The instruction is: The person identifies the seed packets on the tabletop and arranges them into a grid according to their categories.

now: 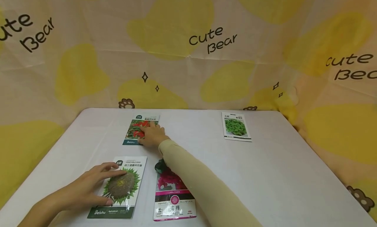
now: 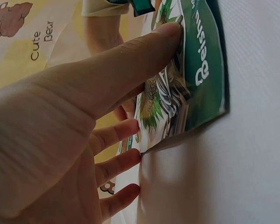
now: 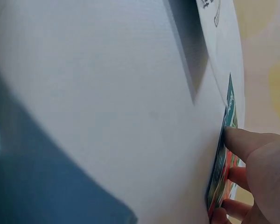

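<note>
My left hand rests with fingers spread on a sunflower seed packet lying near the front left of the table. In the left wrist view its thumb presses the packet's lower part. Farther back, my right hand touches a red-flower seed packet and covers its right side. The right wrist view shows the thumb and fingertips against that packet's printed face. A pink hollyhock seed packet lies beneath the right forearm, which hides part of it.
A green-leaf seed packet lies flat at the back right of the white table. Behind the table hangs a yellow-patterned cloth printed with "Cute Bear". A dark round object shows at the right sleeve's cuff.
</note>
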Demonstrator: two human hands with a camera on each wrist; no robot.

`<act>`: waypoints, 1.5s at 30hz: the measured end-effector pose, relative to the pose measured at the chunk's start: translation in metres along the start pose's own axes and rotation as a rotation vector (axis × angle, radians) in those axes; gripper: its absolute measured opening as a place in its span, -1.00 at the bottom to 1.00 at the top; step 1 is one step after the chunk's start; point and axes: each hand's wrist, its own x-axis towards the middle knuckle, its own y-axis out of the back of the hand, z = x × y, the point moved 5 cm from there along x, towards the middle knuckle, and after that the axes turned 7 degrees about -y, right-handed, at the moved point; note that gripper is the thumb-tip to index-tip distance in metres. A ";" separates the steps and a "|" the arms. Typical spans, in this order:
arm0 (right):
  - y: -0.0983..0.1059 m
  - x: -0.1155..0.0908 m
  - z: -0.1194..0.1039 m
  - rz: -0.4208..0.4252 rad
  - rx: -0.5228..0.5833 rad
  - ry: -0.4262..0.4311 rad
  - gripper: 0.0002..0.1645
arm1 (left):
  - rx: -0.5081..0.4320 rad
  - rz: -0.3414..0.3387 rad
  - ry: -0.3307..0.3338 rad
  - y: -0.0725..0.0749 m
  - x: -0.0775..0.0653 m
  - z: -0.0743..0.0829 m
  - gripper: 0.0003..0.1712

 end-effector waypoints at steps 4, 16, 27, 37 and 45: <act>-0.001 0.002 -0.001 0.002 0.011 -0.009 -0.25 | -0.032 -0.014 0.007 0.000 0.001 0.000 -0.09; 0.001 0.000 0.004 -0.035 0.114 -0.011 -0.17 | -0.039 -0.012 0.004 0.000 0.002 0.000 -0.10; -0.003 0.000 0.002 -0.056 0.122 0.006 -0.13 | 0.026 0.005 -0.008 -0.004 -0.002 -0.002 -0.09; 0.000 0.004 0.002 -0.025 0.163 0.047 -0.17 | 0.029 -0.001 -0.013 -0.003 -0.002 -0.002 -0.08; 0.010 -0.001 0.010 0.001 0.183 0.131 -0.20 | 0.064 0.010 -0.037 0.000 -0.002 -0.001 -0.10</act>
